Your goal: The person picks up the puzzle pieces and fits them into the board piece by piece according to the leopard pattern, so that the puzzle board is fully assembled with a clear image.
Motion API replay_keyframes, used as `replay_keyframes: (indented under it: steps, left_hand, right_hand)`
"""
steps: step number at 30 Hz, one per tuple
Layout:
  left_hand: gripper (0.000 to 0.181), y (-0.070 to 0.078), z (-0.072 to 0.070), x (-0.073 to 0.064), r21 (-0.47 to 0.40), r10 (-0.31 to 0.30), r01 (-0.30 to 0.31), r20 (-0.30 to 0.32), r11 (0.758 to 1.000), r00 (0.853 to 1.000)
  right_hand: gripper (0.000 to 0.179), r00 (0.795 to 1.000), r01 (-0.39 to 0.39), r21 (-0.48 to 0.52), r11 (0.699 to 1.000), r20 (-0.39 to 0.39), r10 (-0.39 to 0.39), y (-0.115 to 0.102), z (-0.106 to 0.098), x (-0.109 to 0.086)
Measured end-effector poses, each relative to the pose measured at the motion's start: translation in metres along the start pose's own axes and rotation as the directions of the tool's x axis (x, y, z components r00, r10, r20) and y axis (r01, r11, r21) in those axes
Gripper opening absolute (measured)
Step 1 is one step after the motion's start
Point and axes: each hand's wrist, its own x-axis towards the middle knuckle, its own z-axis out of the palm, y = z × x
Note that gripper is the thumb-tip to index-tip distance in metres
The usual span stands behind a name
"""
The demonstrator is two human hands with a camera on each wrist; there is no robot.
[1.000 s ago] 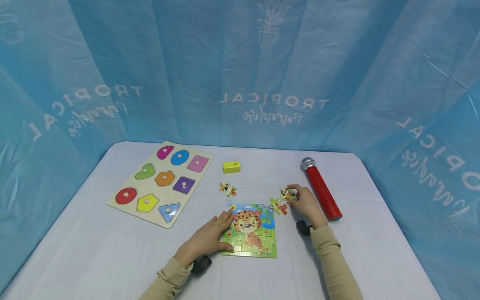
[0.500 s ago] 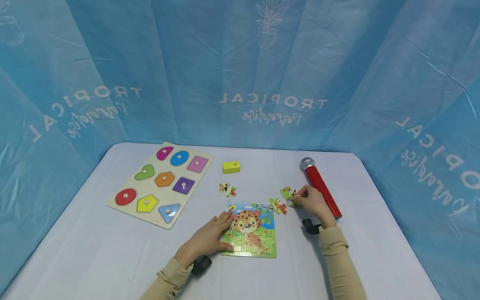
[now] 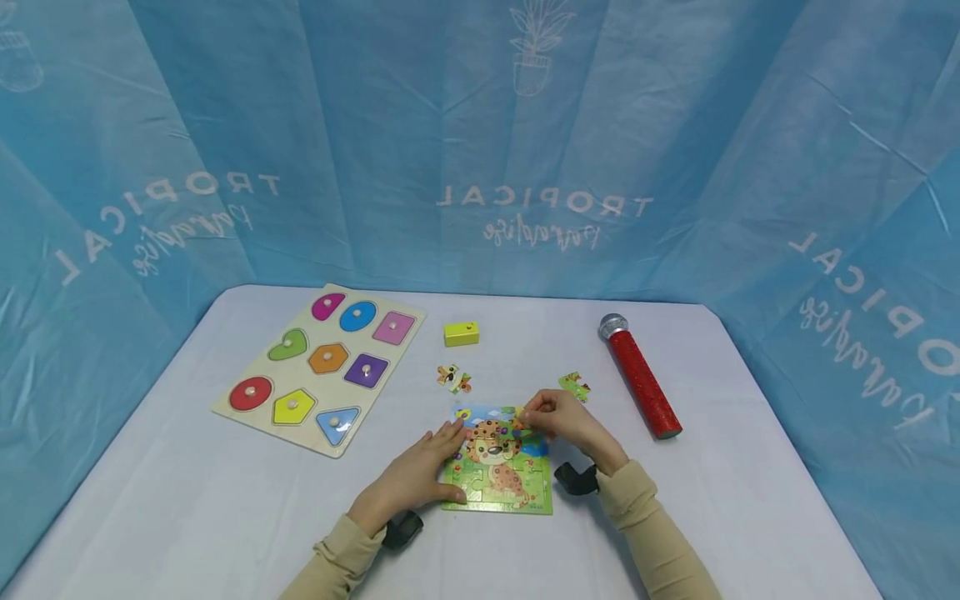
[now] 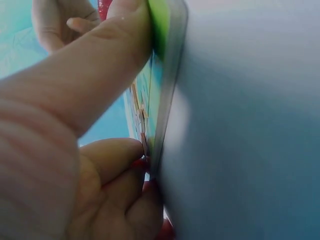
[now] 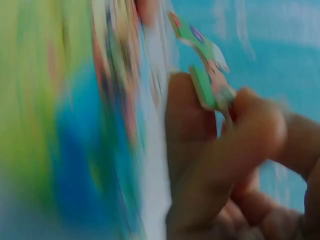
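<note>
A jigsaw puzzle board (image 3: 498,506) with a spotted cub picture lies on the white table. My left hand (image 3: 412,479) rests along its left side, fingers extended at the upper left and thumb on the lower left corner. Thumb and finger of my right hand (image 3: 566,421) pinch a jigsaw piece (image 3: 523,423) over the board's upper right part. In the right wrist view that jigsaw piece (image 5: 202,42) shows green, purple and pink and is tilted. Whether a second piece is held with it, I cannot tell.
A green loose piece (image 3: 574,386) lies beyond my right hand, and a light one (image 3: 453,378) above the board. Around them are a yellow block (image 3: 461,334), a red toy microphone (image 3: 643,383) and a shape-peg board (image 3: 285,375). Blue curtains (image 3: 480,150) enclose the table.
My right hand first shifted right among the loose pieces, then came left over the board with a piece. The loose orange-and-green piece near the board's corner is gone from its spot. My left hand stayed still.
</note>
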Motion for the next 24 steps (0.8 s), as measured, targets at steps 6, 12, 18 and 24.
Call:
replay_keyframes:
  steps: [6, 12, 18, 24]
  left_hand:
    - [0.103, 0.002, -0.001, 0.001, -0.052, -0.026, 0.025, -0.019, 0.998, 0.999]
    - [0.114, 0.002, -0.001, 0.001, -0.074, -0.029, 0.025, -0.046, 0.997, 0.999]
    - [0.111, 0.000, -0.001, 0.001, -0.076, -0.030, 0.026, -0.042, 0.997, 0.999]
    - [0.111, 0.000, -0.001, 0.000, -0.084, -0.041, 0.037, -0.039, 0.996, 0.998]
  right_hand:
    - [0.024, 0.994, 0.060, 0.143, 0.988, 0.077, -0.072, -0.007, 0.048, -0.004]
    - [0.012, 0.989, 0.143, -0.079, 0.987, -0.034, -0.146, -0.009, 0.072, -0.009]
    - [0.010, 0.981, 0.142, -0.125, 0.982, -0.118, -0.157, -0.009, 0.077, -0.008]
    - [0.013, 0.978, 0.154, -0.256, 0.954, -0.101, -0.185, -0.008, 0.080, -0.006]
